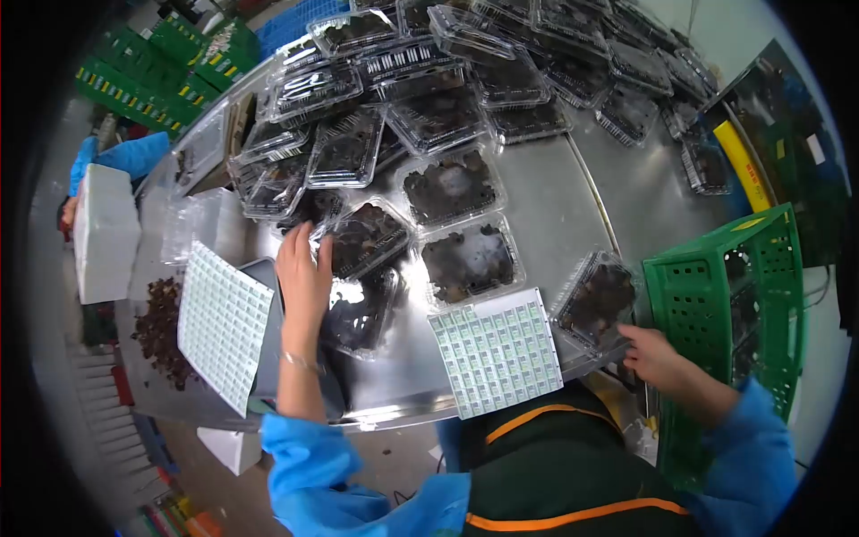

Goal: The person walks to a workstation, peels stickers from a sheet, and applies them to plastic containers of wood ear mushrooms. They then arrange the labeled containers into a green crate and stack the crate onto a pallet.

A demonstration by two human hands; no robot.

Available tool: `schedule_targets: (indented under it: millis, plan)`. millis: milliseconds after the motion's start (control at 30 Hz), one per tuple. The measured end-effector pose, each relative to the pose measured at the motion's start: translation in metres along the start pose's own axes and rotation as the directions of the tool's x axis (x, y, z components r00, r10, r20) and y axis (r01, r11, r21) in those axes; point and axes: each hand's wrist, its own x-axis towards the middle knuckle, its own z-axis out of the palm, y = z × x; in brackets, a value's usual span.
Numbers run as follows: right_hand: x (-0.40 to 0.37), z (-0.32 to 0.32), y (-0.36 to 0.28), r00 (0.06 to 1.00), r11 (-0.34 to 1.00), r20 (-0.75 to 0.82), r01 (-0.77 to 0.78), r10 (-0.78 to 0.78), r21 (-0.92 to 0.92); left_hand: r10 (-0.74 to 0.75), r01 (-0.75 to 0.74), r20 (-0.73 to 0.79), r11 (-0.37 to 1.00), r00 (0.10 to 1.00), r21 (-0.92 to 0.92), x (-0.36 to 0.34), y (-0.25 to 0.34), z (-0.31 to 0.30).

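My left hand [302, 268] reaches over the metal table with its fingers apart. It is beside a clear plastic clamshell box [367, 237] of dark, crinkled pieces that look like wood ear mushrooms. My right hand [655, 356] has its fingers curled at the lower right corner of another filled clamshell box [598, 302], near the table's front edge. Between the hands are two filled boxes, one [450, 186] behind the other [471, 261], both with a whitish glare. A sheet of small printed labels [497, 353] lies in front of them.
Many filled clamshell boxes [438, 116] are piled at the back. A second label sheet [225, 327] leans on a grey container at left, beside loose dark pieces [161, 327]. A green crate [689, 304] stands at right. Another person's blue sleeve [134, 154] shows beside a white foam box [106, 233].
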Motion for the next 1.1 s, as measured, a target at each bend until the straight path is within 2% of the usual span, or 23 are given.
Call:
schedule_targets:
  millis: [33,67,133,200,267,300,333,367,400,467,533,600,667,733,767,800,867,900,933,1000,1033,1067,1100]
  plan:
    - [0.014,0.011,0.003,0.992,1.000,-0.127,-0.007,0.008,0.016,0.065,-0.069,0.069,0.996,0.995,0.057,0.013,-0.015,0.018]
    - [0.024,0.019,0.003,0.987,1.000,-0.160,0.003,-0.002,0.002,0.021,-0.025,0.266,1.000,0.964,0.012,0.018,-0.025,0.032]
    - [0.035,0.032,-0.002,0.961,0.954,-0.122,0.263,-0.247,0.141,-0.152,0.024,0.614,0.977,0.774,0.211,0.041,-0.010,0.020]
    - [0.037,0.042,-0.012,0.944,0.944,-0.148,0.311,-0.294,0.112,-0.161,0.001,0.679,0.973,0.717,0.230,0.051,-0.022,0.024]
    - [0.035,0.048,-0.028,0.922,0.926,-0.166,0.367,-0.351,0.084,-0.162,0.205,0.866,0.976,0.474,0.071,0.057,-0.031,0.031]
    - [0.028,0.048,-0.039,0.855,0.877,-0.204,0.477,-0.477,-0.050,-0.117,0.293,0.819,0.954,0.562,-0.066,0.050,-0.037,0.032]
    - [0.019,0.047,-0.050,0.773,0.805,-0.225,0.563,-0.593,-0.186,-0.121,0.439,0.810,0.880,0.573,-0.179,0.043,-0.040,0.030]
    - [0.003,0.052,-0.059,0.686,0.727,-0.247,0.666,-0.685,-0.166,-0.144,0.617,0.822,0.733,0.552,-0.285,0.027,-0.055,0.040]
    - [-0.031,0.074,-0.077,0.702,0.687,-0.195,0.711,-0.685,0.149,-0.107,0.722,0.855,0.594,0.508,-0.355,0.034,-0.038,0.003]
    - [-0.071,0.103,-0.104,0.813,0.702,0.072,0.449,-0.578,0.553,-0.091,0.706,0.872,0.630,0.480,-0.323,0.048,-0.046,-0.028]
    - [-0.047,0.117,-0.104,0.849,0.766,0.183,0.327,-0.495,0.554,0.013,0.740,0.760,0.221,0.650,-0.636,0.072,-0.029,-0.024]
    - [-0.003,0.144,-0.104,0.768,0.812,0.478,0.091,-0.426,0.577,0.069,0.744,0.748,0.079,0.660,-0.664,0.100,0.005,0.003]
    - [0.023,0.182,-0.085,0.833,0.684,0.443,-0.110,-0.333,0.721,0.062,0.794,0.805,0.136,0.590,-0.592,0.107,0.013,0.059]
    - [0.003,0.185,-0.064,0.958,0.672,0.214,-0.032,-0.189,0.739,0.032,0.815,0.871,0.337,0.490,-0.471,0.111,0.032,0.063]
    - [-0.004,0.174,-0.053,0.936,0.663,0.299,-0.107,-0.184,0.741,0.047,0.789,0.864,0.385,0.501,-0.478,0.110,0.042,0.059]
    - [-0.009,0.170,-0.050,0.944,0.659,0.286,-0.113,-0.162,0.744,0.088,0.412,0.613,0.666,0.785,-0.622,0.099,0.046,0.079]
    - [-0.020,0.162,-0.036,0.981,0.671,0.191,-0.123,-0.027,0.731,0.075,0.598,0.749,0.552,0.658,-0.581,0.091,0.058,0.098]
    - [-0.010,0.161,-0.037,0.968,0.661,0.238,-0.129,-0.077,0.739,0.085,0.503,0.669,0.592,0.738,-0.630,0.084,0.061,0.116]
    - [-0.003,0.162,-0.051,0.961,0.639,0.226,-0.074,-0.160,0.766,0.084,0.502,0.669,0.594,0.738,-0.629,0.083,0.066,0.117]
    - [0.039,0.152,-0.078,0.931,0.586,0.161,0.067,-0.327,0.807,0.144,0.537,0.724,0.576,0.675,-0.616,0.085,0.077,0.117]
    - [0.030,0.157,-0.109,0.950,0.549,0.012,0.170,-0.312,0.819,0.219,0.579,0.772,0.550,0.596,-0.603,0.092,0.091,0.089]
    - [0.061,0.126,-0.110,0.923,0.624,-0.014,0.272,-0.385,0.732,0.230,0.542,0.804,0.635,0.549,-0.551,0.092,0.092,0.084]
    - [0.067,0.108,-0.121,0.908,0.671,-0.104,0.374,-0.406,0.641,0.204,0.631,0.830,0.563,0.519,-0.534,0.093,0.090,0.083]
